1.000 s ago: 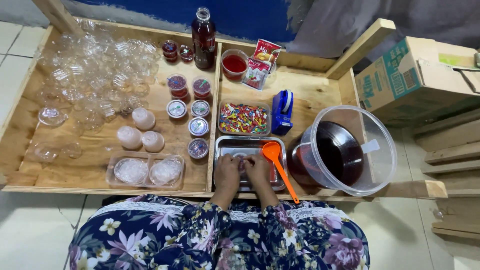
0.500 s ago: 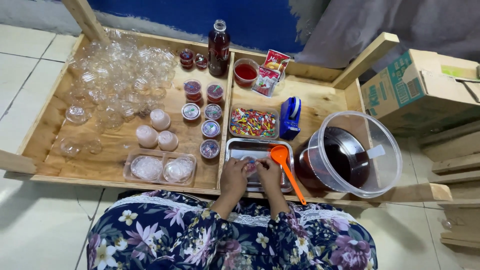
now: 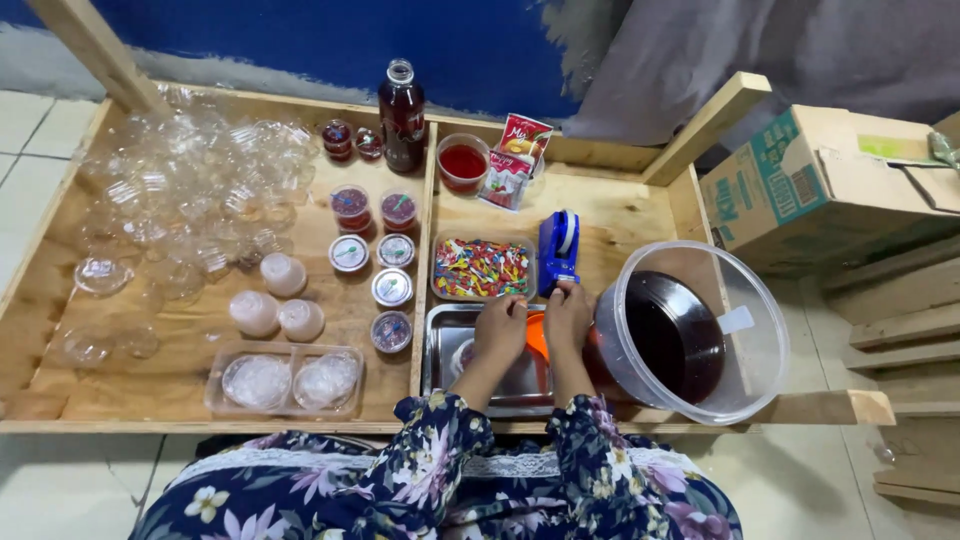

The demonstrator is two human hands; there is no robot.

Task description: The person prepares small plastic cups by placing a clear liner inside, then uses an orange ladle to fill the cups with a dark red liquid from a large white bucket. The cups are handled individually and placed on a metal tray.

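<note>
My left hand (image 3: 500, 328) and my right hand (image 3: 568, 312) reach forward over a steel tray (image 3: 440, 350). The right hand's fingertips are on the near end of a blue tape dispenser (image 3: 558, 245). The left hand's fingertips are pinched together just left of it, at the near edge of a tray of coloured sprinkles (image 3: 482, 267); what they hold is too small to tell. A small filled cup (image 3: 465, 352) stands in the steel tray beside my left wrist. An orange spoon (image 3: 537, 335) lies between my hands, mostly hidden.
A big clear bucket of dark red liquid (image 3: 690, 330) stands right of my hands. Several lidded jelly cups (image 3: 392, 287), empty clear cups (image 3: 190, 180), a tray of lids (image 3: 285, 380), a red bottle (image 3: 402, 100), a red-filled tub (image 3: 463, 162) and a cardboard box (image 3: 810, 180) surround them.
Both hands have left the small cup in the steel tray and moved forward and right to the tape dispenser. The camera has shifted slightly.
</note>
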